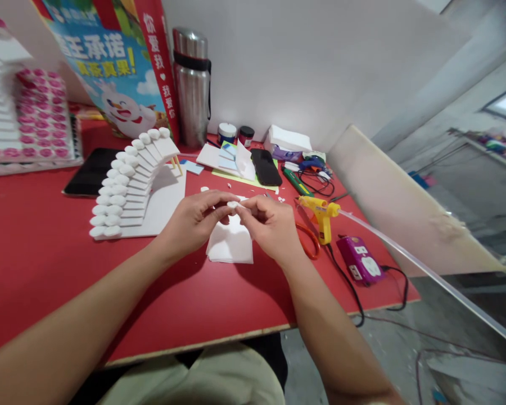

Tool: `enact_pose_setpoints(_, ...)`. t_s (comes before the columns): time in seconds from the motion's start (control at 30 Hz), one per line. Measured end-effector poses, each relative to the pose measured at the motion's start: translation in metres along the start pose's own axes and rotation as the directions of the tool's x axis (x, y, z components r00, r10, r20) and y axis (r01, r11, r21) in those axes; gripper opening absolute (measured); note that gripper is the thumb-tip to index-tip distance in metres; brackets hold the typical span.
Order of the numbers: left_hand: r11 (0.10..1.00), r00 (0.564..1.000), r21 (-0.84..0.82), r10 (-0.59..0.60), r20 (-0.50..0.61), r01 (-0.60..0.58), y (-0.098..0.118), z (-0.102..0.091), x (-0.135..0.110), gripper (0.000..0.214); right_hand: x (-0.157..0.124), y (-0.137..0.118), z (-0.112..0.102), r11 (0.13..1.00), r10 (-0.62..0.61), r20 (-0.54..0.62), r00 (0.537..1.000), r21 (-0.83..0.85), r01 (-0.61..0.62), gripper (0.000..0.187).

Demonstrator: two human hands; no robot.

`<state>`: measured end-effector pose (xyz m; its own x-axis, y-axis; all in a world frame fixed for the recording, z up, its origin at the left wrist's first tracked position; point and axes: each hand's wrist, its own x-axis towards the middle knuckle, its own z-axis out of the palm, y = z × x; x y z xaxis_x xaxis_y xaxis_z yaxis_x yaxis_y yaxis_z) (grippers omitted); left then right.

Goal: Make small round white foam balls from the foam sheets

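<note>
Between the fingertips of both hands is a small white oval piece (233, 205), partly covered by the fingers. My left hand (196, 220) pinches it from the left, and my right hand (273, 224) pinches it from the right. Below them on the red table lies a stack of white paper (230, 247). To the left stands a white model staircase (137, 197), curved, with similar white ovals along its outer side. A loose white oval (204, 189) rests just beyond my left hand.
A yellow glue gun (322, 214) with a long clear stick lies at right, near orange-handled scissors (307, 241) and a purple power box (360, 260). Behind are a phone (266, 167), a steel thermos (191, 90), jars and a printed box (118, 67). Cables hang over the table's right edge.
</note>
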<state>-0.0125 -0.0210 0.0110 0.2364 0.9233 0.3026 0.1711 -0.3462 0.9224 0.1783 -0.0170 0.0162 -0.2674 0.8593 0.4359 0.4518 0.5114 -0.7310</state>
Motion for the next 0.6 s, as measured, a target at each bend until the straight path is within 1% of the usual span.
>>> enact_pose_setpoints(0.03,0.999,1.000,-0.040,-0.028,-0.006,0.028,0.000,0.001,0.000,0.023,0.000,0.000,0.001,1.000,0.022,-0.036,0.999,0.010,-0.022,0.015)
enact_pose_setpoints(0.07,0.991,0.998,-0.115,-0.063,-0.003,0.062,-0.002,0.003,0.001,0.022,-0.001,0.000,0.003,0.999,0.039,-0.065,0.997,0.021,-0.037,0.014)
enact_pose_setpoints(0.1,0.970,0.994,-0.219,-0.104,0.015,0.105,-0.003,0.004,0.001,0.022,-0.001,-0.001,0.003,0.998,0.048,-0.085,0.995,0.037,-0.045,0.014)
enact_pose_setpoints(0.13,0.926,0.988,-0.346,-0.147,0.045,0.153,-0.006,0.006,0.002,0.022,-0.001,-0.002,0.004,0.997,0.056,-0.090,0.994,0.062,-0.051,0.013)
enact_pose_setpoints(0.17,0.854,0.979,-0.479,-0.186,0.083,0.203,-0.008,0.007,0.002,0.022,-0.001,-0.004,0.004,0.994,0.063,-0.080,0.995,0.093,-0.055,0.013)
enact_pose_setpoints(0.2,0.762,0.966,-0.594,-0.225,0.131,0.258,-0.010,0.008,0.003,0.022,-0.002,-0.005,0.004,0.990,0.067,-0.057,0.996,0.130,-0.059,0.015)
enact_pose_setpoints(0.27,0.578,0.931,-0.735,-0.294,0.218,0.355,-0.013,0.009,0.003,0.018,-0.002,-0.009,0.003,0.977,0.065,0.003,0.998,0.206,-0.064,0.020)
enact_pose_setpoints(0.33,0.447,0.898,-0.795,-0.349,0.266,0.409,-0.013,0.008,0.003,0.011,-0.002,-0.012,0.002,0.958,0.059,0.051,0.997,0.277,-0.071,0.024)
enact_pose_setpoints(0.4,0.367,0.879,-0.827,-0.385,0.283,0.427,-0.013,0.007,0.002,0.005,-0.003,-0.013,0.002,0.934,0.058,0.084,0.995,0.346,-0.083,0.025)
enact_pose_setpoints(0.5,0.290,0.861,-0.853,-0.414,0.296,0.433,-0.013,0.006,0.001,0.004,-0.003,-0.013,0.003,0.898,0.076,0.119,0.990,0.424,-0.120,0.027)
enact_pose_setpoints(0.6,0.231,0.852,-0.870,-0.419,0.314,0.435,-0.014,0.006,0.002,0.003,-0.003,-0.012,0.004,0.856,0.123,0.135,0.983,0.486,-0.174,0.029)
